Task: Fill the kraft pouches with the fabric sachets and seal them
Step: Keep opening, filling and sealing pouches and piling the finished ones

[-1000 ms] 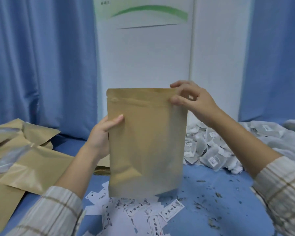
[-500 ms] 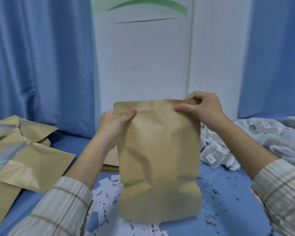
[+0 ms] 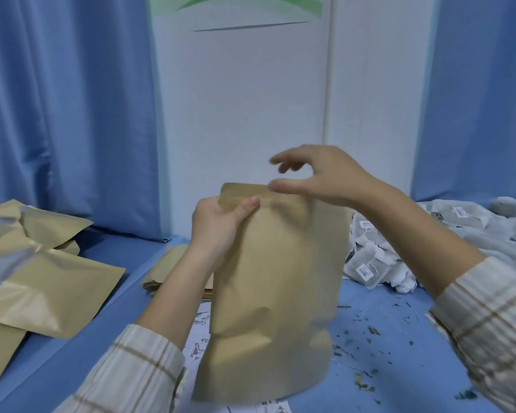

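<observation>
Your left hand (image 3: 221, 225) pinched the pouch (image 3: 276, 293) top, right hand (image 3: 319, 177) apart above; its unsealed strip could have gaped

Kraft pouch (image 3: 277, 293) upright over the blue tabletop (image 3: 399, 338), bottom edge near the printed paper labels (image 3: 201, 338). Left hand (image 3: 221, 225) pinches the pouch's top left corner, thumb on the front just under the top strip. Right hand (image 3: 319, 177) above the top edge, fingers loosely spread and blurred; thumb looks to be at the strip, contact not clear. Empty kraft pouches (image 3: 51, 278) piled at left, some with clear windows; a flat stack (image 3: 167, 275) behind the left forearm. Heap of white fabric sachets (image 3: 379, 257) with small labels at right. Loose dark herb bits (image 3: 370, 332) scattered on the tabletop front right. Blue curtains (image 3: 66, 108) both sides, white panel (image 3: 242, 114) behind. Plaid sleeves (image 3: 137, 371) on both arms.
</observation>
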The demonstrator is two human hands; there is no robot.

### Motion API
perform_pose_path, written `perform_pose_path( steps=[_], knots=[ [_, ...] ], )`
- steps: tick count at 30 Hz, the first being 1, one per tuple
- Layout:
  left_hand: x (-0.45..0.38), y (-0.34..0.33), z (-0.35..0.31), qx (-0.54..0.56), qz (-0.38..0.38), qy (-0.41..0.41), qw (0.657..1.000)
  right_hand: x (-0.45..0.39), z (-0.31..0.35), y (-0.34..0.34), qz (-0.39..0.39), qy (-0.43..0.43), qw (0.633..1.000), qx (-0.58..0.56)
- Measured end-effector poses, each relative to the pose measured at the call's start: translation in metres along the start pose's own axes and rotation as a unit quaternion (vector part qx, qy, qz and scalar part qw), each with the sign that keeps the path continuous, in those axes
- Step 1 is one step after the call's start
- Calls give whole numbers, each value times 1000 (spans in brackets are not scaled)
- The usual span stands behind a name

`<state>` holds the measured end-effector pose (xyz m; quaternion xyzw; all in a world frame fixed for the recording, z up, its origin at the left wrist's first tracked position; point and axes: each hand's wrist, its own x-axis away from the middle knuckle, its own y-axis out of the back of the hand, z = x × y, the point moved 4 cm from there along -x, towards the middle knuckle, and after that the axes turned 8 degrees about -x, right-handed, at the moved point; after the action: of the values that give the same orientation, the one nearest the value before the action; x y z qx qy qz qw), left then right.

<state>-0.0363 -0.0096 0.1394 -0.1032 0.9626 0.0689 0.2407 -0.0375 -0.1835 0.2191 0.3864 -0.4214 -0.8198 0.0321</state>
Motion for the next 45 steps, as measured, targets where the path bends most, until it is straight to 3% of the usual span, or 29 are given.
perform_pose_path(
  steps=[3,12,16,20,24,31,36,41,45],
  knots=[
    [3,-4,-2,18,22,9,1000,-8,10,-12,110,-35,993,15],
    [4,0,7,55,26,-3,998,-7,-10,-22,134,-52,988,-50],
    [3,0,10,40,-35,-28,998,-7,-7,-27,104,-31,994,-21],
    [5,0,13,-26,-79,-67,994,-8,-4,-28,120,-50,991,-20],
    [9,-1,6,-97,-111,-100,984,-9,1,-30,81,-34,996,-31],
    [9,-2,7,-121,-98,-107,982,-10,5,-33,98,-30,994,-42],
    [6,-3,9,-86,-71,-83,990,-12,6,-35,61,-20,997,-35],
    [7,4,12,-98,-90,-91,987,-9,4,-31,89,-9,996,7],
    [7,6,12,-61,-65,-73,993,-6,0,-31,53,9,998,-33]
  ],
)
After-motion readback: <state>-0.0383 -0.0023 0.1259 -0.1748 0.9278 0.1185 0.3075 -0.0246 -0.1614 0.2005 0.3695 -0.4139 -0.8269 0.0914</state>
